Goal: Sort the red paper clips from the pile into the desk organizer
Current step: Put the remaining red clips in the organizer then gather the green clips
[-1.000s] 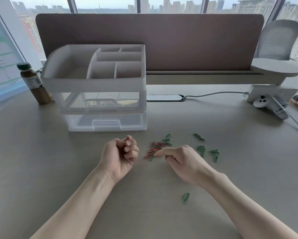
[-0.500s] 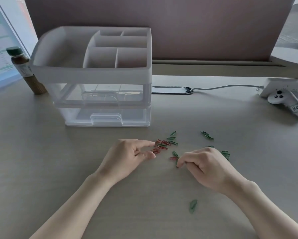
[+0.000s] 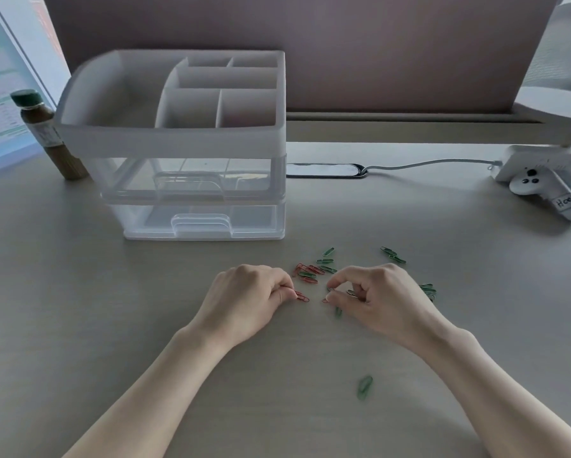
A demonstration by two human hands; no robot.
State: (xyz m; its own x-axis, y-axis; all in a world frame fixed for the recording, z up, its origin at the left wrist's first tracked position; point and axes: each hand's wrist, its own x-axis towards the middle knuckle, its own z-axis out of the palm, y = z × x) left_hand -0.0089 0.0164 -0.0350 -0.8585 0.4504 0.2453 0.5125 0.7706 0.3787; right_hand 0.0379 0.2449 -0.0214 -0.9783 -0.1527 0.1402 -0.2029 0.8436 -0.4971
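left hand (image 3: 247, 299) shifted right | fingers (image 3: 285, 294) pinch red clip (image 3: 302, 296) | right hand (image 3: 381, 300) pinches another

A brown bottle (image 3: 47, 135) with a green cap is seen upright near the left edge of the desk (image 3: 79, 309). A white controller (image 3: 546, 190) bearing a handwritten label is set by the right edge, beside a white box (image 3: 538, 159). A grey cable (image 3: 426, 164) is run along the back edge, below a mauve partition (image 3: 376, 51).
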